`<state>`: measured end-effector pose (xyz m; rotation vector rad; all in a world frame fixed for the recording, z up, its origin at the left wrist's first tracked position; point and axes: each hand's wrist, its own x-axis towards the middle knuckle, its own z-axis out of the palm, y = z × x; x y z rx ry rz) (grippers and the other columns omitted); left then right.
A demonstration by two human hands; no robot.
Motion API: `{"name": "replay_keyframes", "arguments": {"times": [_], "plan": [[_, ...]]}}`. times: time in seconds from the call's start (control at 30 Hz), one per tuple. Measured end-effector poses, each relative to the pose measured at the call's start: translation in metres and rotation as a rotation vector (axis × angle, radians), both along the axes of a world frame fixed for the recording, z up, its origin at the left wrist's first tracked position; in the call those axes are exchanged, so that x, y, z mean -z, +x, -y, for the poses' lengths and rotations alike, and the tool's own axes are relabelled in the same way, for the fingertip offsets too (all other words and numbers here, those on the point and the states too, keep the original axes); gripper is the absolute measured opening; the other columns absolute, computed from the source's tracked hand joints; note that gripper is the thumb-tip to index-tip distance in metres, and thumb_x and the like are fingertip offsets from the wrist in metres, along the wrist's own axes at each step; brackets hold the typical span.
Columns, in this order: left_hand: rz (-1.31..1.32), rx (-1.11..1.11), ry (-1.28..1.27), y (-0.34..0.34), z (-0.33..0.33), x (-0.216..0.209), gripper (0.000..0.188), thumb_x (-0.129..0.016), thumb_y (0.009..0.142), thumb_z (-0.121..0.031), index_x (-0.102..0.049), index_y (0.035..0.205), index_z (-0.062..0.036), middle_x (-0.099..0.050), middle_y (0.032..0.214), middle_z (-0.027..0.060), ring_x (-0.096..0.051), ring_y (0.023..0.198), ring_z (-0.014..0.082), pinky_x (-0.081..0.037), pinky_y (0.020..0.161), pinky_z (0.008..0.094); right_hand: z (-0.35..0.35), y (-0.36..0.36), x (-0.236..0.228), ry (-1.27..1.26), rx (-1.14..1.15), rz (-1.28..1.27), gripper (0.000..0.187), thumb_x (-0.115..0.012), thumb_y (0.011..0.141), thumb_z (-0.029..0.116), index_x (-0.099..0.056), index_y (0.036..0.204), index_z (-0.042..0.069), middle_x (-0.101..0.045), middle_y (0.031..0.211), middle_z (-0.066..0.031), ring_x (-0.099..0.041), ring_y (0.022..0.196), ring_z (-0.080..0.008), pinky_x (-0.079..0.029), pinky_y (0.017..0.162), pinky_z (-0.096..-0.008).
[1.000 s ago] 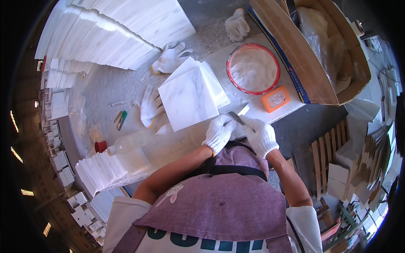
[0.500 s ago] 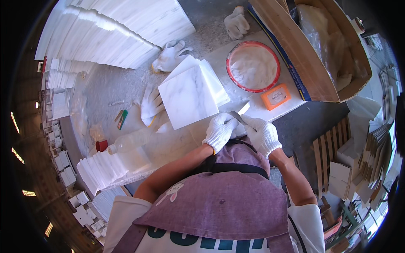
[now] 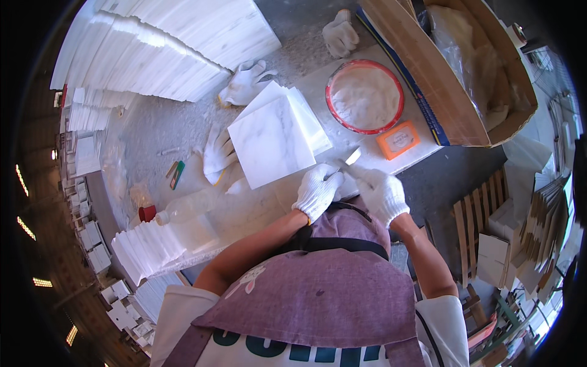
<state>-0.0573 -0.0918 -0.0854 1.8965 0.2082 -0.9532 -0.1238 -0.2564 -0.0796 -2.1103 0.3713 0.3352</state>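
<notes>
Both my hands wear white knit gloves and meet at the near table edge, just in front of my purple apron. My left hand (image 3: 319,191) is closed, fingertips pinched toward the right hand, on something hidden by the glove. My right hand (image 3: 381,192) is curled and slightly blurred; what lies in its fingers I cannot make out. Just beyond the fingertips shows a small, bright white flat piece (image 3: 353,156), perhaps a blade or a chip. Beyond my left hand rests a stack of white grey-veined square tiles (image 3: 272,142), turned askew on one another.
A red-rimmed tub of white powder (image 3: 365,96) stands beyond an orange box (image 3: 398,140). Loose white gloves (image 3: 218,154), a green-handled tool (image 3: 177,175) and a clear bottle (image 3: 189,205) lie leftward. Tile stacks (image 3: 165,49) rise far left; a cardboard box (image 3: 452,73) stands far right.
My right hand has shifted slightly and turned; the dark flat piece seen between the hands no longer shows. The bright piece has moved slightly. My left hand stays nearly in place.
</notes>
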Motion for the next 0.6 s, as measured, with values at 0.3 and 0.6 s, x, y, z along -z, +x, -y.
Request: {"name": "replay_keyframes", "arguments": {"times": [0.3,0.6], "plan": [[-0.068,-0.094,-0.098,-0.004,-0.003,0.011,0.024,-0.066,0.089,-0.020,-0.065,0.096,0.0025,-0.068,0.077,0.0085,-0.064,0.060,0.0133,-0.052,0.055,0.0281,0.001,-0.005,0.015,-0.021,0.070,0.016,0.035,-0.053,0.087,0.013,-0.068,0.119,0.011,-0.068,0.104,-0.0201,-0.066,0.096,-0.0365,-0.051,0.085,-0.0387],[-0.133,-0.124,-0.067,-0.001,0.000,0.007,0.021,-0.069,0.091,-0.020,-0.064,0.097,-0.0001,-0.063,0.075,0.0052,-0.059,0.057,0.0103,-0.049,0.052,0.0241,-0.012,-0.015,0.029,0.062,0.163,0.088,0.033,-0.059,0.089,0.015,-0.068,0.120,0.010,-0.068,0.109,-0.0191,-0.067,0.100,-0.0339,-0.051,0.089,-0.0366]]}}
